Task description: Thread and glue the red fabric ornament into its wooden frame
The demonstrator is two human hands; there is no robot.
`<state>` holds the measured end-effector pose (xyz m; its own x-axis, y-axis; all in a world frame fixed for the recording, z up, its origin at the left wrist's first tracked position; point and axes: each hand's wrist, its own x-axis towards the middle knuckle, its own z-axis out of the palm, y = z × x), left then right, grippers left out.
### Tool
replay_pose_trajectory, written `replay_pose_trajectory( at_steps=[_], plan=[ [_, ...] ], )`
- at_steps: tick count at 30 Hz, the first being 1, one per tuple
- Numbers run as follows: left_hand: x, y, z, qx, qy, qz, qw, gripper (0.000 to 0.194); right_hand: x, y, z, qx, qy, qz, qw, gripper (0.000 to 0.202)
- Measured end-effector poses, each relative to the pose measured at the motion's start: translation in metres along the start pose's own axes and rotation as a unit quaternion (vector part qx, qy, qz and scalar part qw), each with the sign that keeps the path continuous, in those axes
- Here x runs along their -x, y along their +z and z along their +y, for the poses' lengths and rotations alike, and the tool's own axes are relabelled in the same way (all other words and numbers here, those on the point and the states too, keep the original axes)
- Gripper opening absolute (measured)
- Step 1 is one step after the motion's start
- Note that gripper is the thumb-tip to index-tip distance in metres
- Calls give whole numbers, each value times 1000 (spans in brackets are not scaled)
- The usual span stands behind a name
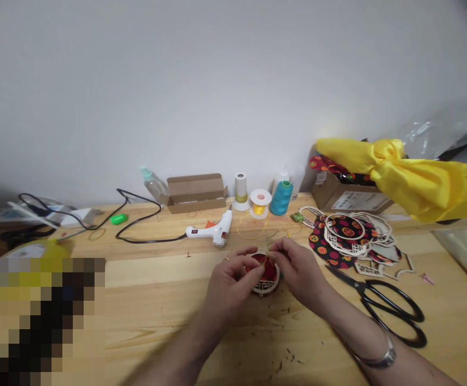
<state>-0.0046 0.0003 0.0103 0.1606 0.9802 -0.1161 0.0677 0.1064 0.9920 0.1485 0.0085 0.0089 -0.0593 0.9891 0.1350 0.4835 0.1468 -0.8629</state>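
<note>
In the head view, the left hand [233, 279] curls in from the left, thumb and forefinger drawn close together over a small round ornament of dark red fabric with a pale wooden fretwork rim [266, 286]. Whether those two tips grip anything is too small to tell. The right hand [300, 271] comes from the other side, thumb and fingertips pinching a thin yellowish cord [265, 260] at the ornament's far edge. The ornament sits between the hands, low over the pale wooden counter [157, 300].

Both wrists angle inward: the left forearm slants up and rightward, the right one up and leftward, with a silver bracelet [386, 358] around its wrist. Large black-handled scissors [364, 289] lie beside the right forearm. A white glue gun [213, 229] lies beyond the left hand, near a white spool of yellow cord [260, 202].
</note>
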Motion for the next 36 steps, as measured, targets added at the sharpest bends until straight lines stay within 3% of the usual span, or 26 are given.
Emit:
replay_pose_trajectory(
  at_steps=[4,8,12,14,20,24,29,36],
  plan=[
    [2,2,-5,-98,79,-18,992,10,-1,1,-3,-122,70,-23,990,11],
    [2,4,-6,-114,76,-37,990,12,0,4,-6,-286,150,-68,944,13],
    [3,5,-4,-97,74,-51,991,11,3,5,-8,-363,178,-93,910,17],
    [3,5,-3,-86,81,-49,992,9,4,4,-8,-361,172,-94,912,16],
    [4,2,-5,9,73,30,997,4,3,4,-10,-288,141,-80,944,12],
    [3,6,-12,25,61,-21,998,21,3,5,-9,-266,115,-96,952,12],
    [4,7,-14,69,33,-74,994,15,4,5,-8,-227,104,-89,964,10],
    [5,4,-5,35,-4,-81,996,15,2,4,-11,-211,108,-88,968,9]
  ],
)
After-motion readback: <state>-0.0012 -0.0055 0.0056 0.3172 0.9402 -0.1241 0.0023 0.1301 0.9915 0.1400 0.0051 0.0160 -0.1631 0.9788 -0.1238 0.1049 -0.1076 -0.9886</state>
